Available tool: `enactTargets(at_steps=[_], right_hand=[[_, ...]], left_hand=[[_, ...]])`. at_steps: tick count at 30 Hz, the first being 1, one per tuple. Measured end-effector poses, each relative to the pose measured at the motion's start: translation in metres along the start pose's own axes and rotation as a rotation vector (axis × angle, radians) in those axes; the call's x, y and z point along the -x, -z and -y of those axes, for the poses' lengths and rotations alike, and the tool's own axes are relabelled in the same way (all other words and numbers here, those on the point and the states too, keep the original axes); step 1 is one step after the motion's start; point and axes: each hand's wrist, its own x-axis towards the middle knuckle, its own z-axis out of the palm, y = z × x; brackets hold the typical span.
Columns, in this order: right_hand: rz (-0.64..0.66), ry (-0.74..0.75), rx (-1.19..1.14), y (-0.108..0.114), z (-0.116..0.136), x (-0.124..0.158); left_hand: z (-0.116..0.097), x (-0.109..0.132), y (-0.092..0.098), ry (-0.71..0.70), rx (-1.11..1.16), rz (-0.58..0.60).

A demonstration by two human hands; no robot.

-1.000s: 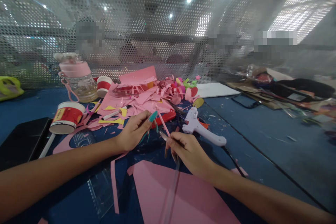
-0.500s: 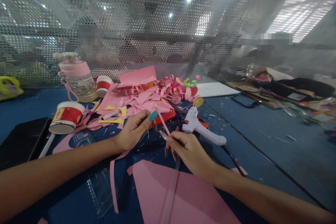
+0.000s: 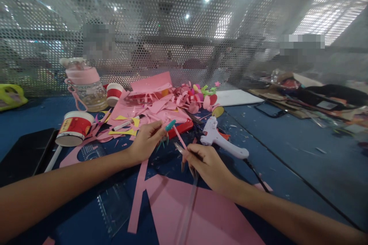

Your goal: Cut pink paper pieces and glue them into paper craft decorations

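Observation:
My left hand (image 3: pixel 146 139) is closed in a pinch, thumb with a long teal nail on top. A narrow pink paper strip (image 3: pixel 138 199) hangs from beneath that hand down to the table. My right hand (image 3: pixel 205 160) is closed around a thin pink strip (image 3: pixel 179 136) whose end pokes up toward the left fingertips. Below the right fingers a translucent stick (image 3: pixel 188 210) slants down over a large pink paper sheet (image 3: pixel 215 218). Whether it joins the pink piece is hidden by the fingers.
A white glue gun (image 3: pixel 224 141) with a black cord lies right of my right hand. Pink scraps (image 3: pixel 155 109) are heaped behind. On the left are paper cups (image 3: pixel 74 128), a bottle (image 3: pixel 87 88), a black phone-like slab (image 3: pixel 27 153) and a clear ruler (image 3: pixel 113 206). A perforated screen (image 3: pixel 172 26) stands behind.
The hanging pink strip has swung right and now shows its broad face. My left hand has turned and shifted slightly; my right hand stays nearly in place.

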Motion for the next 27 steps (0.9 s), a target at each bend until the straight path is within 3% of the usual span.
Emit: enactTargets(at_steps=[10, 27], right_hand=[[-0.009, -0.012, -0.003, 0.0001, 0.0007, 0.0004], [-0.001, 0.003, -0.008, 0.0005, -0.0005, 0.0008]], left_hand=[[0.0034, -0.0006, 0.0026, -0.029, -0.127, 0.007], [0.0017, 0.0007, 0.0028, -0.025, -0.156, 0.001]])
